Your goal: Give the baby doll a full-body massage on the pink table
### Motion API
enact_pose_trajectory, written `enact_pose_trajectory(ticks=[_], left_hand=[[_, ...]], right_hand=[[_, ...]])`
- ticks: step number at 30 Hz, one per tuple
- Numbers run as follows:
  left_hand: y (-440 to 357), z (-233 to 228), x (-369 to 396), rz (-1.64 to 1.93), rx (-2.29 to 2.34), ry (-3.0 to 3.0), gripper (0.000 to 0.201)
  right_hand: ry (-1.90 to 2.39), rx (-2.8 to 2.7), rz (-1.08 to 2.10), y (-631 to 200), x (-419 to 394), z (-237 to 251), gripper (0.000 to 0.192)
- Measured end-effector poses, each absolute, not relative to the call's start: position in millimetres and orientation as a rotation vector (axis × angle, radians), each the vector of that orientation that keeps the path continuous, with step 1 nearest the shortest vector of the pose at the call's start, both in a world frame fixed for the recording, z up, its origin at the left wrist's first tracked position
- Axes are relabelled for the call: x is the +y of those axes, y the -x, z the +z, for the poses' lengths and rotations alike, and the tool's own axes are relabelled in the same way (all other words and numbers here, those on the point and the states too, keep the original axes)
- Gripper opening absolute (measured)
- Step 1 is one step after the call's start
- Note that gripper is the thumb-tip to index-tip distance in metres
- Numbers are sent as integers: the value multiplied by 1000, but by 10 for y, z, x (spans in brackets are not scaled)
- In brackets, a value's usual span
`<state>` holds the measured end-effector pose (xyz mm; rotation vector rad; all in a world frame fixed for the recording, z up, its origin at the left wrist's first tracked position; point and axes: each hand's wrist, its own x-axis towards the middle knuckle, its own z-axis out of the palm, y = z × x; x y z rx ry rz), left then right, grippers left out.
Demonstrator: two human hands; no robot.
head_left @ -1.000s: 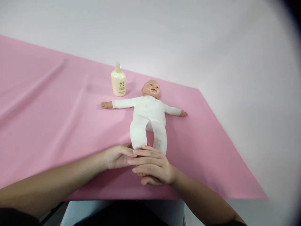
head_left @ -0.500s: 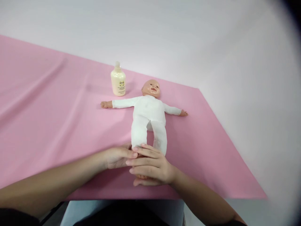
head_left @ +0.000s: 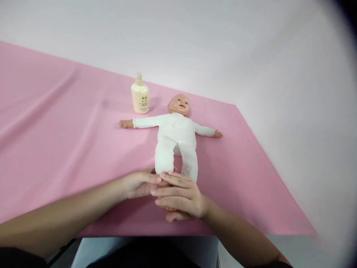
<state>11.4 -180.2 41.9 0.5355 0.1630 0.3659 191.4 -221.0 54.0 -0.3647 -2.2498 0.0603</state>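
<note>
Clasping the foot end of the doll [head_left: 175, 140]: left hand [head_left: 139, 184] curled against the near end of one white leg, right hand [head_left: 180, 196] laid over it with fingers nearly flat and thumb tucked beneath, closed round what looks like a foot, though the foot itself is hidden. Lying face up across the pink surface [head_left: 55, 149], arms spread wide, head toward the far edge, legs pointing at the hands. Standing upright just beyond the outstretched arm, near but apart: a cream lotion bottle [head_left: 140, 95]. Probable risks: dragging the light, soft body toward the near edge with any pull on the leg, bunching the loose cloth underneath; swinging the spread arm into the bottle and tipping it if the doll twists; slipping off the foot, with little purchase under so flat a grip.
</note>
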Motion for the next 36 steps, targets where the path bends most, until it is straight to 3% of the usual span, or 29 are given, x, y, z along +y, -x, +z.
enact_pose_trajectory(ticks=[27,32,36], left_hand=[[-108,465,-1808,307,141,-554,41],[-106,472,-1796,288,158,-569,39],[-122,467,-1802,317,151,-566,35]], right_hand=[[407,-2360,2,-1917,-2210,567,37],[413,-2355,22,-1904,-2218,583,26],[345,-2312,50,-1921,-2213,563,28]])
